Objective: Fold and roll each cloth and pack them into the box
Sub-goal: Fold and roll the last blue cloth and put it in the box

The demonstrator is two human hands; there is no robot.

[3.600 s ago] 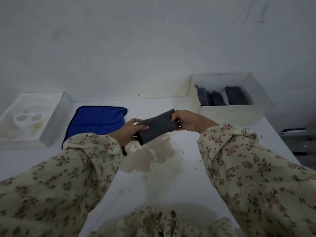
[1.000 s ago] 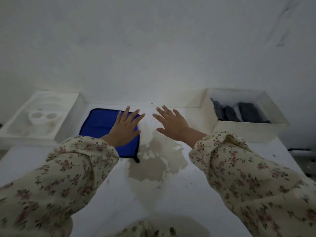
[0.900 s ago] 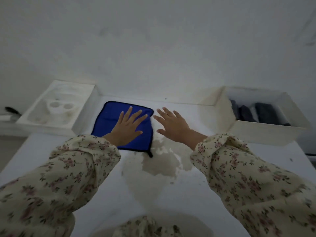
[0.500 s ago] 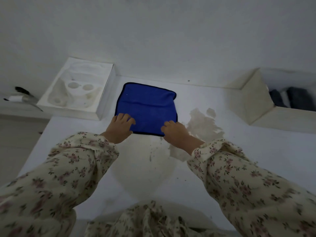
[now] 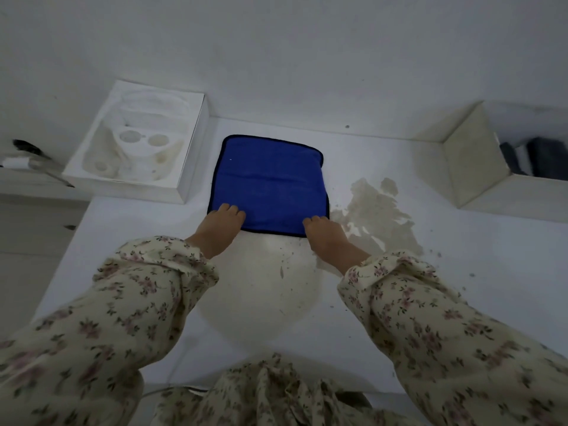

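White tabletop [image 5: 430, 272], stained at centre frame, is carrying the whole setup; the blue cloth [image 5: 267, 182] is lying flat in the upper middle of the frame, between the moulded white tray [image 5: 190, 167] at upper left and the box [image 5: 467, 161] at the right edge, which is already holding dark rolled cloths [image 5: 544, 161]. Change noted: a second ago both hands were hovering spread above the table with the grey roll gone from them; now they are gripping the near edge of the blue cloth, so the next fold-and-roll cycle appears to be starting. Left hand [image 5: 219, 224] is curling over the near-left corner, fingers pressed together on top of the fabric. Right hand [image 5: 322, 233] is doing the same at the near-right corner; whether the thumbs are under the hem cannot be told. Both forearms are reaching forward, roughly parallel, wrists low.
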